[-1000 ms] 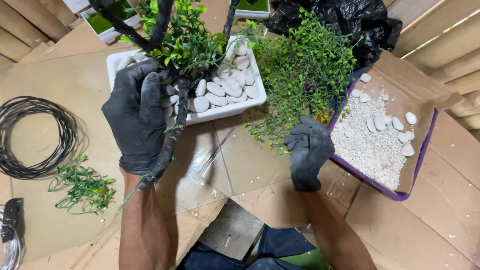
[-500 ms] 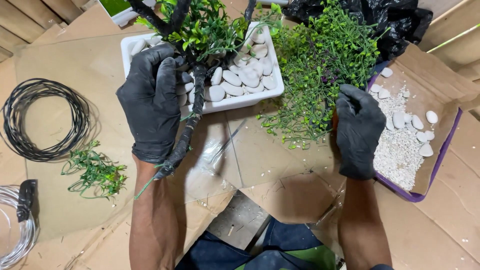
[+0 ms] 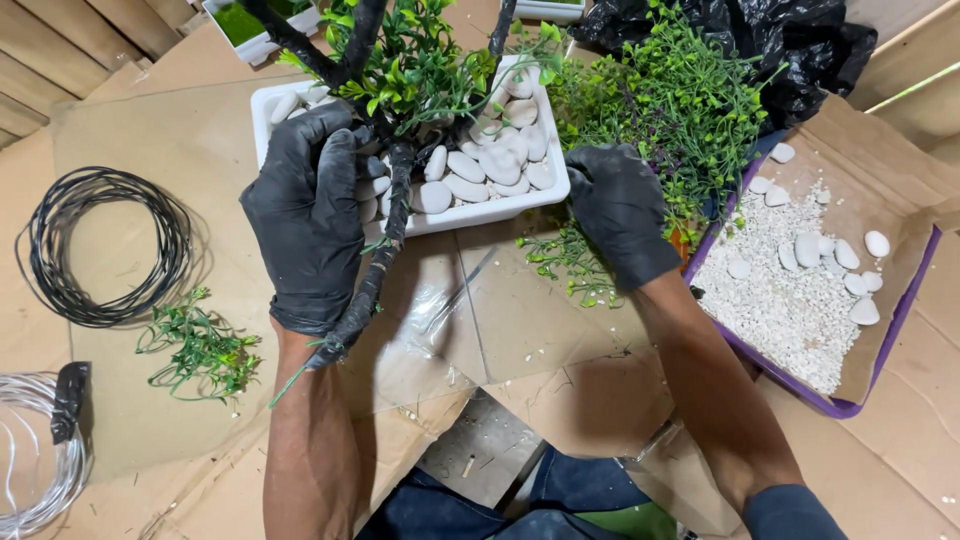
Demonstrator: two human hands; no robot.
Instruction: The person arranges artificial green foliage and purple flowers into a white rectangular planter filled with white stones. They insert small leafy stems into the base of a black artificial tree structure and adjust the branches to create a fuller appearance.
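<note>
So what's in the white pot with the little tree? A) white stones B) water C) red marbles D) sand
A: smooth white stones fill the white pot around the dark tree trunk that the left hand is touching.

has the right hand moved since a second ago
Yes. The right hand has gone from near the purple tray up and left, across the loose green sprigs, to the corner of the white planter.
</note>
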